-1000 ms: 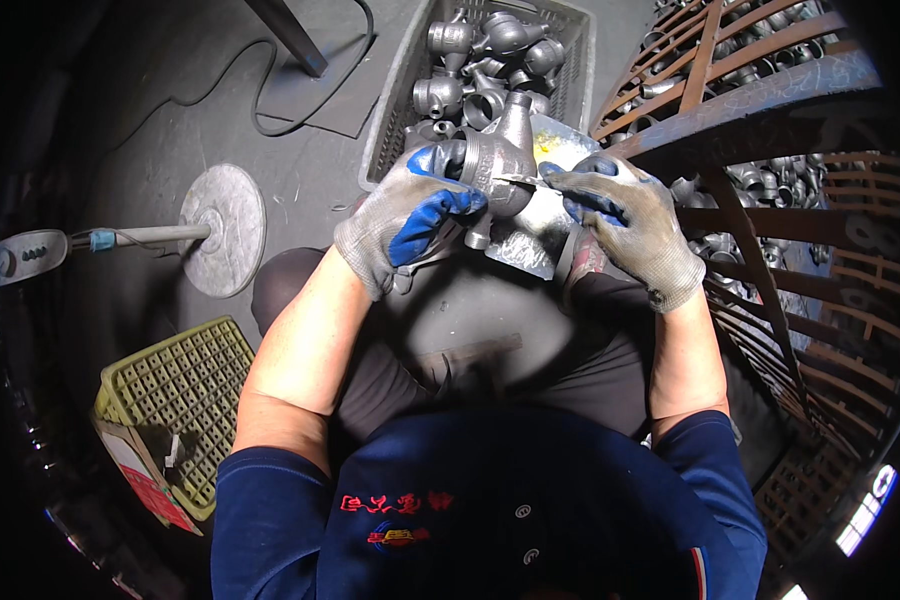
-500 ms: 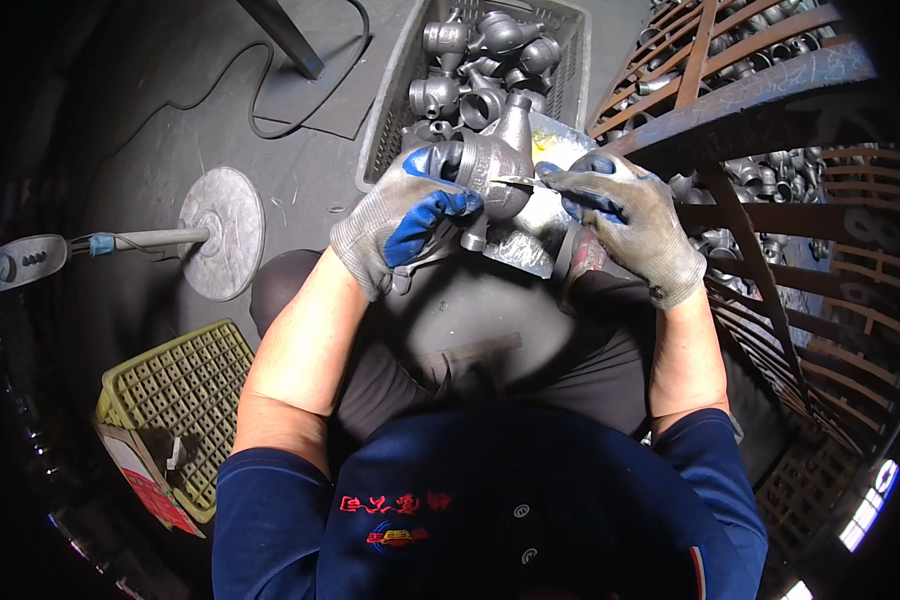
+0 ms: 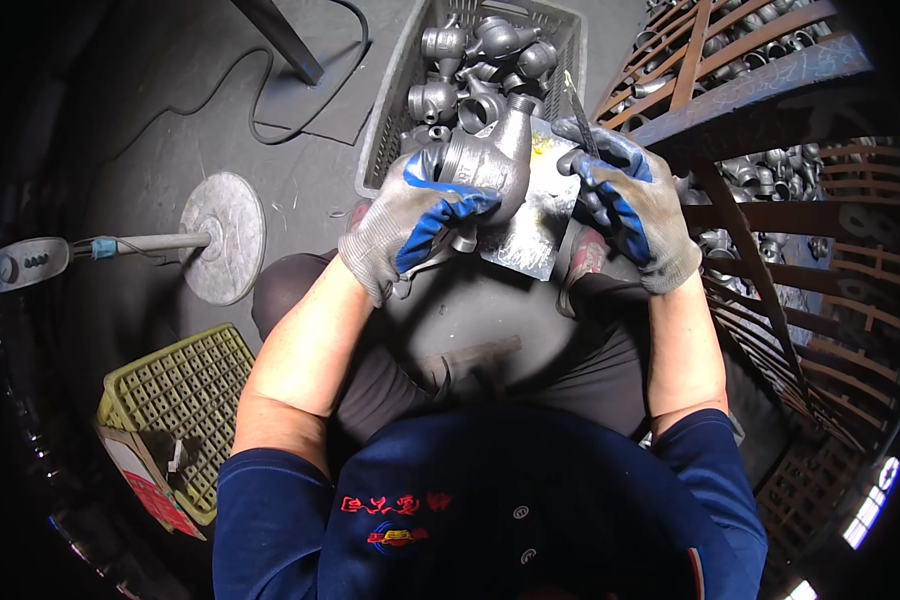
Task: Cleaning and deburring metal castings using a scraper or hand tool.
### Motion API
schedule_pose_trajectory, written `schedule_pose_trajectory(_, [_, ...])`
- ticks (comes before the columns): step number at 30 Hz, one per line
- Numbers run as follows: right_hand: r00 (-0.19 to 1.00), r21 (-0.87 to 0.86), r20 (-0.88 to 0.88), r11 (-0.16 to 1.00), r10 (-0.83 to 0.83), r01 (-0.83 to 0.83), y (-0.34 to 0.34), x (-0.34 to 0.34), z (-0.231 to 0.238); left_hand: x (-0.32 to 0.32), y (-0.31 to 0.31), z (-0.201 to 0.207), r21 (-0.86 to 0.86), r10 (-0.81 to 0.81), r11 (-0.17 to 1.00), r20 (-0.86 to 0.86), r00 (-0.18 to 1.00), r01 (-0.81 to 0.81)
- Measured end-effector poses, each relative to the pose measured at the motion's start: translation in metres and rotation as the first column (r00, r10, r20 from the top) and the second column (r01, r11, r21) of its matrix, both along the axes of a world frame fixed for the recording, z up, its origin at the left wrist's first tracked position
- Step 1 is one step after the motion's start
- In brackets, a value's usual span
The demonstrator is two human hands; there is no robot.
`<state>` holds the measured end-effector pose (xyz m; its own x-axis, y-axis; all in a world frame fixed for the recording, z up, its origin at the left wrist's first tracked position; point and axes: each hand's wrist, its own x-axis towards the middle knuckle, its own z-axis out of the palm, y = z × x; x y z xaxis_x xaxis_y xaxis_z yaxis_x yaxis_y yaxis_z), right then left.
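A grey metal valve body (image 3: pixel 502 165) with a threaded round mouth and a narrow neck is held up before me, its neck pointing away. My left hand (image 3: pixel 415 215), in a grey knit glove with blue palm coating, is closed round its left side. My right hand (image 3: pixel 625 195), gloved alike, is apart from the casting on its right. Its fingers are wrapped round a slim dark tool (image 3: pixel 582 122), which stands up with a pale narrow tip; its exact kind does not show. Beneath the casting is a shiny metal plate (image 3: pixel 530 235) with yellow and dark smears.
Ahead stands a grey plastic crate (image 3: pixel 372 150) full of similar castings (image 3: pixel 445 45). On the right is a rusty metal cage (image 3: pixel 750 215) holding many more fittings. A fan with a round base (image 3: pixel 222 238) lies at left, near a yellow-green basket (image 3: pixel 195 400) and a cable (image 3: pixel 255 100).
My right hand has drawn back from the casting, and the tool has turned from lying across it to pointing up. The casting has shifted slightly and turned in my left hand.
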<state>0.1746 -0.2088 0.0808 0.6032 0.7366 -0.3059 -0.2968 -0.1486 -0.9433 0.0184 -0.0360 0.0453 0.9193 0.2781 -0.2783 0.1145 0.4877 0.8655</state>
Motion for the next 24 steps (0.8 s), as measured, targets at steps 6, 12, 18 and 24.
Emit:
schedule_pose_trajectory(6, [0.996, 0.008, -0.073, 0.998, -0.061, 0.062, 0.020, -0.004, -0.005, 0.000, 0.002, -0.001, -0.041, -0.007, 0.999, 0.023, 1.000, 0.008])
schedule_pose_trajectory(12, [0.991, 0.137, -0.112, 0.989, 0.078, -0.062, 0.024, 0.003, -0.024, 0.012, -0.014, 0.007, -0.049, 0.042, 0.998, 0.041, 0.998, -0.040])
schedule_pose_trajectory(18, [0.988, 0.332, -0.051, 0.935, 0.149, -0.124, 0.023, 0.017, -0.027, 0.008, -0.005, 0.027, 0.031, -0.052, 0.998, -0.079, 0.996, 0.054])
schedule_pose_trajectory(24, [0.121, -0.101, 0.984, 0.969, 0.131, -0.224, 0.021, 0.027, -0.022, 0.001, -0.001, 0.019, -0.079, -0.142, 0.985, 0.102, 0.985, 0.150])
